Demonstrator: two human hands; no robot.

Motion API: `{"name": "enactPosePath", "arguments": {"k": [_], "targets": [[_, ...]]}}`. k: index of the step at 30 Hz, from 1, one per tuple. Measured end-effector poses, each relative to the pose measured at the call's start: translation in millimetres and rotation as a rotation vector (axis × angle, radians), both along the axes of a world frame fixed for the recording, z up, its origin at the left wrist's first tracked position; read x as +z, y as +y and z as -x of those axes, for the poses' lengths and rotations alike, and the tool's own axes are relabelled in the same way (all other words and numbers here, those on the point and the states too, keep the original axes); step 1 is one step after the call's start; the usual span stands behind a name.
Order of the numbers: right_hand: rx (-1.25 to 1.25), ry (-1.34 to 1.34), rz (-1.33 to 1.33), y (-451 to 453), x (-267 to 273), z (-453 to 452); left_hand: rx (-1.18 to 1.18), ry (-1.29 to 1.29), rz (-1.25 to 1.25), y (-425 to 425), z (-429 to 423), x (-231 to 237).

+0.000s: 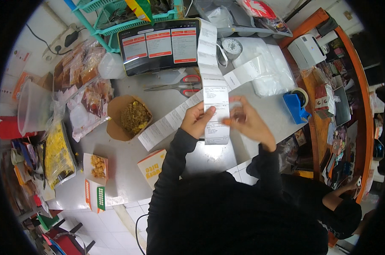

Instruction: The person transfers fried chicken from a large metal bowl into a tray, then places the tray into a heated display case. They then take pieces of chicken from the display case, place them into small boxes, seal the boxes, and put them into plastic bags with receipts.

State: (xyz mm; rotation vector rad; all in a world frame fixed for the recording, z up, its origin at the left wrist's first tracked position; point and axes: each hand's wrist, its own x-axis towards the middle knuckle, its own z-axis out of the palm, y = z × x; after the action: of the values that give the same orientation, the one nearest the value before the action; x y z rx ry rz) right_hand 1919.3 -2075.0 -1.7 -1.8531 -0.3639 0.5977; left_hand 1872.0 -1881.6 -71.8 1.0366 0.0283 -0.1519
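My left hand (199,119) pinches a long strip of printed paper labels (216,92) between thumb and fingers. The strip runs up past the right side of a tablet (159,62), and its lower end hangs toward me. At the strip's right edge is my right hand (248,119), blurred, fingers bent; whether it grips the paper is unclear. Beneath, a second printed strip (167,129) lies diagonally across the metal table (122,172). Scissors (173,86) with red-and-black handles rest just above it. Left of that strip stands an open kraft food box (114,110) of brown, grainy food (133,119).
Nearer me are a small carton of fried pieces (97,165) and a yellow-and-white carton (149,162). A film-covered tray of yellow food (58,153) sits left. Rightward are plastic bags (265,70), a blue tape dispenser (294,106) and a label printer (307,51). Another person (342,207) is at lower right.
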Motion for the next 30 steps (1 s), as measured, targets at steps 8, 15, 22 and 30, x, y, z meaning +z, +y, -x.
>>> {"name": "enactPosePath", "arguments": {"k": [8,15,22,30], "targets": [[-0.642,-0.330,0.000,-45.9,-59.4,6.1,0.397,-0.156,-1.370,59.2,28.9,-45.6],[-0.851,-0.532,0.146,-73.1,-92.8,-21.2,0.277,-0.085,-1.482,67.4,3.9,-72.5],[-0.919,-0.516,0.170,-81.1,-124.8,-33.8,0.249,0.012,-1.609,38.0,-14.6,-56.0],[-0.986,-0.314,-0.280,-87.4,-121.1,-59.4,-0.063,0.102,-1.327,64.8,-8.0,-43.1]]}}
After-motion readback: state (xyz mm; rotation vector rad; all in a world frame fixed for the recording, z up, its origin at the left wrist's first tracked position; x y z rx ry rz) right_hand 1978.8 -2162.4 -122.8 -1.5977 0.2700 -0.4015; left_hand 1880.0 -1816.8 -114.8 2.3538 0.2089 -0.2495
